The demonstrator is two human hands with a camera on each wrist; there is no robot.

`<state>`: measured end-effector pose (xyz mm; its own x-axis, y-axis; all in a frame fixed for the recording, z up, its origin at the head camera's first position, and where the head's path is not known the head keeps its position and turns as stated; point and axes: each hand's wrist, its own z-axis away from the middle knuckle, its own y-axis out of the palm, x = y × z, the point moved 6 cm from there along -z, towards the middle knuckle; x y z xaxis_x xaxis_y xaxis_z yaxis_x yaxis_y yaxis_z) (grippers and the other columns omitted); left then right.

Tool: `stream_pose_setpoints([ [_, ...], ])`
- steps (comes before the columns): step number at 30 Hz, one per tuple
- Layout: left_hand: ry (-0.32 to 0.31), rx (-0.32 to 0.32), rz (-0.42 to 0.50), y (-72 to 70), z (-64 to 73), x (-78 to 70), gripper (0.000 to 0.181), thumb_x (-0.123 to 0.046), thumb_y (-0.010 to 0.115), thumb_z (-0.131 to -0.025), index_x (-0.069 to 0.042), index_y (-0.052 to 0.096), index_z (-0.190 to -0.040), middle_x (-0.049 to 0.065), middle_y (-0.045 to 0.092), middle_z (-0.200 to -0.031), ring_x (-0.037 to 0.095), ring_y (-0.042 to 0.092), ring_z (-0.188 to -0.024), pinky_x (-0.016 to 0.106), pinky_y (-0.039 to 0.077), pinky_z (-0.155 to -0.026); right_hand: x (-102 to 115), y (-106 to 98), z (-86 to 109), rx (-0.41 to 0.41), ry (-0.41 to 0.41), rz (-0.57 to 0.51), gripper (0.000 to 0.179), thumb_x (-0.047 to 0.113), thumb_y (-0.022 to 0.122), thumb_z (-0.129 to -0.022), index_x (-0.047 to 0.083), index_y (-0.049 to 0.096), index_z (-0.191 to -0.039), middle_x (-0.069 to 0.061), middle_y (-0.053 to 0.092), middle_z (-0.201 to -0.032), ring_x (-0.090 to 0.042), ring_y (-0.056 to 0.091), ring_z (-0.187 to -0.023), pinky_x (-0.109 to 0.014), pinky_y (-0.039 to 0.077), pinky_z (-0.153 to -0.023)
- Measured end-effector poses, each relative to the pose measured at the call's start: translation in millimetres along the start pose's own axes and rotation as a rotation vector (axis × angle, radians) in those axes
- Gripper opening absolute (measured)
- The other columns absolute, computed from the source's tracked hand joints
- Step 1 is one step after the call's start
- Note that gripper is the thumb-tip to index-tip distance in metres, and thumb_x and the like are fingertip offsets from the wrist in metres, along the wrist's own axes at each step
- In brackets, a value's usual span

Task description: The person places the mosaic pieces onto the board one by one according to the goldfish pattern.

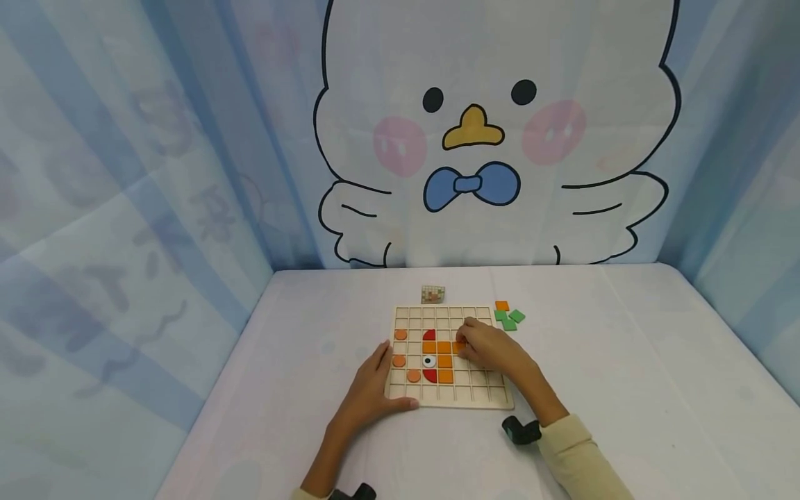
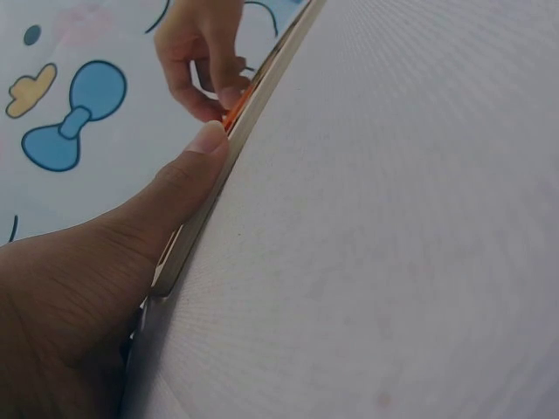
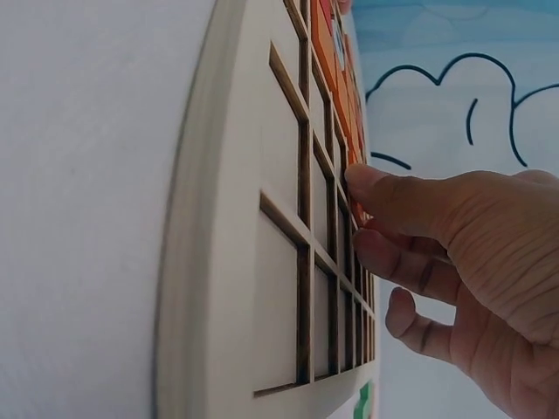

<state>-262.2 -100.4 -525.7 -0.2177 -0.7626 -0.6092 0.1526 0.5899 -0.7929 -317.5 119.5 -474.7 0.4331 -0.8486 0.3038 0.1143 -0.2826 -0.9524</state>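
Note:
A wooden grid board (image 1: 481, 397) lies on the table with square cells. Set in its left half are several orange square tiles (image 1: 444, 361), orange discs (image 1: 414, 376), two red quarter-round pieces (image 1: 429, 376) and a white eye piece (image 1: 428, 361). My left hand (image 1: 373, 389) rests at the board's near left corner, fingers along the left side and thumb straight along the near edge. With thumb and fingertips, my right hand (image 1: 494, 347) pinches an orange square tile (image 1: 459, 346) at a cell right of the other orange squares; the fingers partly hide it.
Beyond the board's far edge lies a small picture card (image 1: 432, 294). Loose green square tiles (image 1: 509, 324) and one orange tile (image 1: 502, 305) lie by the far right corner. A black wrist camera (image 1: 521, 430) is beside the right wrist. A printed curtain (image 1: 475, 229) stands behind the table.

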Motion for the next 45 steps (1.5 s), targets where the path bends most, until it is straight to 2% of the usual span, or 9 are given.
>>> stream_pose_setpoints([
  [14,-0.015,-0.009,0.011,-1.2,0.9,-0.9,0.121,-0.069,0.076,-0.066,-0.01,0.02,-0.156,0.007,0.016,-0.164,0.032,0.024,-0.148,0.052,0.029,-0.117,-5.1,2.1,-1.0,0.004,-0.008,-0.042,0.022,0.02,0.073,-0.088,0.007,0.069,-0.105,-0.002,0.06,-0.101,-0.013,0.055,-0.083,-0.032,0.055,-0.084],
  [21,-0.014,-0.012,0.003,-1.1,1.8,-0.7,0.121,-0.071,0.075,-0.066,-0.011,0.02,-0.157,0.006,0.016,-0.165,0.032,0.024,-0.148,0.052,0.03,-0.117,-15.3,-5.0,3.3,-0.043,-0.015,-0.082,0.02,0.019,0.067,-0.093,0.006,0.069,-0.107,-0.004,0.062,-0.107,-0.014,0.058,-0.087,-0.036,0.055,-0.085],
  [26,0.002,-0.014,0.013,-1.5,1.7,-1.1,0.122,-0.071,0.075,-0.066,-0.01,0.02,-0.156,0.006,0.015,-0.165,0.032,0.024,-0.148,0.052,0.029,-0.117,-30.7,-16.7,4.7,-0.12,-0.002,-0.024,0.02,0.016,0.066,-0.094,0.003,0.068,-0.109,-0.008,0.062,-0.106,-0.017,0.06,-0.085,-0.037,0.056,-0.079],
  [28,0.012,-0.014,0.009,-1.1,1.1,-0.1,0.121,-0.071,0.074,-0.067,-0.01,0.02,-0.156,0.007,0.014,-0.165,0.032,0.024,-0.148,0.052,0.029,-0.117,-39.6,-21.9,5.0,-0.159,0.027,-0.003,0.02,0.014,0.066,-0.093,0.003,0.068,-0.109,-0.009,0.062,-0.104,-0.02,0.062,-0.086,-0.038,0.055,-0.076],
  [32,0.016,-0.014,0.005,-0.6,0.0,1.6,0.123,-0.072,0.074,-0.067,-0.01,0.019,-0.157,0.007,0.014,-0.165,0.031,0.023,-0.148,0.05,0.028,-0.118,-61.9,-31.9,5.1,-0.208,0.145,0.038,0.026,0.01,0.065,-0.093,0.0,0.065,-0.117,-0.014,0.063,-0.111,-0.028,0.065,-0.094,-0.043,0.056,-0.075],
  [34,0.01,-0.015,0.005,-0.8,-0.3,2.0,0.123,-0.073,0.074,-0.066,-0.011,0.019,-0.157,0.006,0.014,-0.165,0.031,0.024,-0.148,0.051,0.029,-0.118,-73.8,-35.3,4.6,-0.207,0.215,0.032,0.03,0.009,0.062,-0.094,-0.001,0.063,-0.122,-0.017,0.062,-0.119,-0.031,0.065,-0.099,-0.047,0.056,-0.079],
  [37,0.006,-0.018,-0.001,-1.4,-0.7,2.5,0.123,-0.074,0.073,-0.065,-0.011,0.019,-0.157,0.006,0.014,-0.165,0.03,0.024,-0.148,0.05,0.03,-0.117,-90.4,-37.6,1.5,-0.202,0.271,0.005,0.034,0.007,0.058,-0.095,-0.002,0.06,-0.127,-0.02,0.059,-0.127,-0.036,0.062,-0.108,-0.052,0.054,-0.088],
  [41,0.005,-0.02,-0.001,-1.8,-0.6,1.9,0.122,-0.073,0.073,-0.066,-0.011,0.02,-0.157,0.006,0.014,-0.165,0.03,0.024,-0.148,0.05,0.03,-0.117,-107.6,-36.7,-3.5,-0.189,0.282,-0.049,0.036,0.006,0.059,-0.095,-0.003,0.059,-0.129,-0.024,0.057,-0.13,-0.041,0.055,-0.12,-0.056,0.046,-0.1],
  [45,-0.001,-0.014,0.003,-1.5,0.4,0.0,0.122,-0.073,0.074,-0.066,-0.011,0.02,-0.157,0.006,0.015,-0.165,0.031,0.024,-0.148,0.051,0.03,-0.117,-117.7,-34.3,-7.4,-0.189,0.245,-0.086,0.035,0.006,0.062,-0.093,-0.004,0.061,-0.127,-0.023,0.06,-0.127,-0.041,0.055,-0.121,-0.056,0.044,-0.102],
])
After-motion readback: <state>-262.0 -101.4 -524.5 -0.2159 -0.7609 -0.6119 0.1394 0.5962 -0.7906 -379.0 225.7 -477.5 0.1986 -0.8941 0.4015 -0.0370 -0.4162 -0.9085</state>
